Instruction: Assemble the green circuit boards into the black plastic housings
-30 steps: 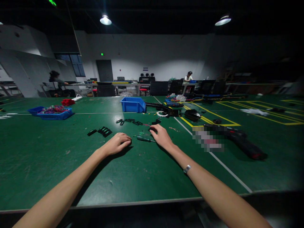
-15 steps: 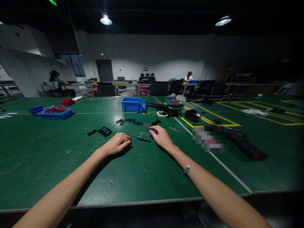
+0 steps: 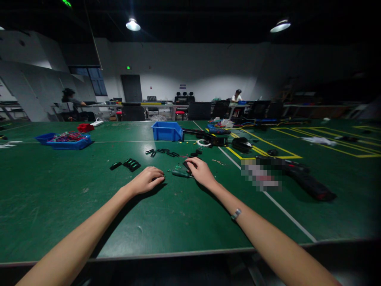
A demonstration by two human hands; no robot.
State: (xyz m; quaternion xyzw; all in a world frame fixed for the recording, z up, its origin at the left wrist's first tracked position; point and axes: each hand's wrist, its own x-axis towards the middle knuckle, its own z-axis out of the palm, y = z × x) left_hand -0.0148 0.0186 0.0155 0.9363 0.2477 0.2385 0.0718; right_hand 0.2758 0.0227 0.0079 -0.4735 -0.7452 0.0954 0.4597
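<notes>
My left hand rests palm-down on the green table with fingers curled under, and whatever lies beneath them is hidden. My right hand reaches forward and pinches a small black part at its fingertips. A green-handled screwdriver lies on the table between the two hands, just left of my right thumb. More small black parts are scattered a little farther out, and a cluster of black pieces with green marks sits to the left.
A blue bin stands at mid-table. A blue tray of coloured parts and a red object sit far left. A black power tool, cables and yellow floor-style lines lie to the right. Two people sit at distant desks.
My right hand has drawn slightly back toward me and closed its fingertips on the small black part. My left hand has stayed put.
</notes>
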